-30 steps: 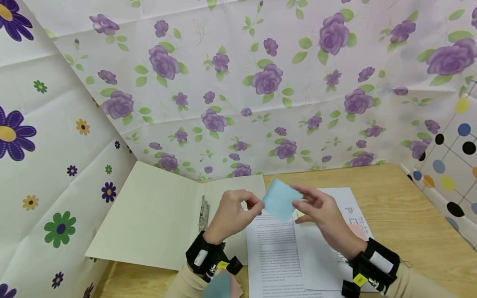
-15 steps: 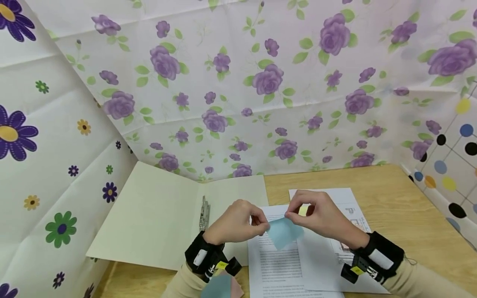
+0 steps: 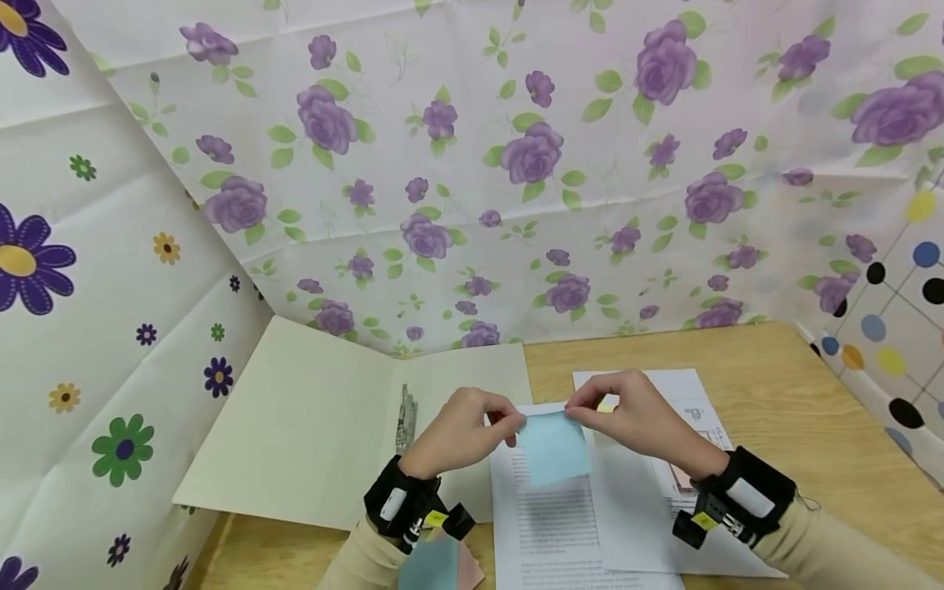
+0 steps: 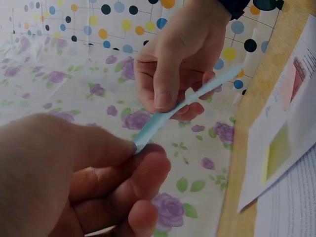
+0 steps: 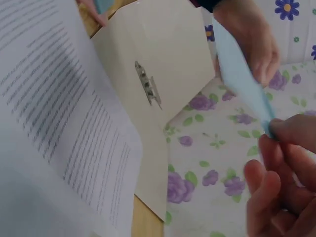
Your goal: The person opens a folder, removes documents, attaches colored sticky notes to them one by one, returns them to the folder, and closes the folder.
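Blue paper note (image 3: 555, 449), in head view pinched at upper corners by fingers of left hand (image 3: 466, 433) and right hand (image 3: 642, 418), above printed page (image 3: 556, 533). Seems light, limp, easily creased; best held by corners. In left wrist view, edge-on, with yellow note (image 4: 279, 150), mostly hidden from head. In right wrist view, other right fingers (image 5: 264, 195) curled, clear of it.

Your left grip (image 4: 94, 180) pinches one end of a blue paper (image 4: 150, 129) between thumb and finger. Your right grip (image 4: 177, 64) holds it too, farther along. You see the paper nearly edge-on, slanting up to the right. Over on the right, white pages (image 4: 256, 148) lie on the wooden bench (image 4: 239, 182), with a yellow note (image 4: 279, 153) and a pink note (image 4: 288, 91). Behind hang purple flowers (image 4: 170, 212) and colored dots (image 4: 168, 3).
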{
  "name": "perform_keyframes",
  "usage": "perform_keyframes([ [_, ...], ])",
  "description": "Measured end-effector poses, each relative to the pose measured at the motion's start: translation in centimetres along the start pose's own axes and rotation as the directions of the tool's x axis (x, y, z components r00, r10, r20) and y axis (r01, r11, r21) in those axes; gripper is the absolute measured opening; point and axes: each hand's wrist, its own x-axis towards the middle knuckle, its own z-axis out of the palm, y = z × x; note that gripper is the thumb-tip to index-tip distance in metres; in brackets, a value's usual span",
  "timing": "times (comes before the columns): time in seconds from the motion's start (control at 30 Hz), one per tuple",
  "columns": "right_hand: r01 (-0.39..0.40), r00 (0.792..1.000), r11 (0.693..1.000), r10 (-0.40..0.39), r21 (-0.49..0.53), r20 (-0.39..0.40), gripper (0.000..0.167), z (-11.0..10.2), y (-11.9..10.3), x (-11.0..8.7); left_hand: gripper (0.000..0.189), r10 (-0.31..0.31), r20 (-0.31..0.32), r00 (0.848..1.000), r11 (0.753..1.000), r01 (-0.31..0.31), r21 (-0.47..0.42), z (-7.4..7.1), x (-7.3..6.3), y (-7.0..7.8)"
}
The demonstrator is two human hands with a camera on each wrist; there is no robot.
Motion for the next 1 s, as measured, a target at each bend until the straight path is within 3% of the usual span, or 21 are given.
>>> perform_keyframes([
  [0.13,-0.135,0.988,0.990,0.131,0.049,0.079,0.008,0.3,0.7,1.1,0.032,-0.076,-0.022,0.997,0.997,0.077,0.018,0.4,0.6,-1.0],
  [0.37,-0.312,0.943,0.948,0.301,0.062,0.143,0.012,2.2,2.9,3.4,0.029,-0.212,-0.021,0.977,0.974,0.213,0.081,1.9,1.9,-3.6],
  [0.5,-0.378,0.916,0.925,0.368,0.037,0.159,0.008,3.6,4.0,4.0,0.029,-0.258,0.004,0.966,0.957,0.255,0.141,3.1,2.3,-5.5],
  [0.57,-0.405,0.903,0.914,0.395,0.026,0.167,0.007,4.3,4.3,4.2,0.030,-0.258,0.013,0.966,0.953,0.252,0.169,3.9,2.5,-7.2],
  [0.73,-0.451,0.880,0.892,0.446,-0.005,0.166,0.005,5.5,4.8,4.4,0.031,-0.293,0.019,0.956,0.924,0.279,0.260,6.4,3.3,-12.7],
  [0.8,-0.455,0.878,0.890,0.452,-0.020,0.160,0.006,5.9,5.0,4.4,0.031,-0.323,0.024,0.946,0.909,0.303,0.286,6.9,3.5,-13.8],
  [0.93,-0.436,0.885,0.899,0.438,-0.051,0.158,0.007,6.4,5.5,4.5,0.033,-0.335,0.014,0.942,0.893,0.313,0.322,7.2,3.6,-14.0],
  [1.0,-0.405,0.895,0.911,0.412,-0.074,0.172,0.007,6.9,7.0,4.8,0.033,-0.337,0.004,0.941,0.886,0.316,0.341,7.3,3.6,-13.7],
])
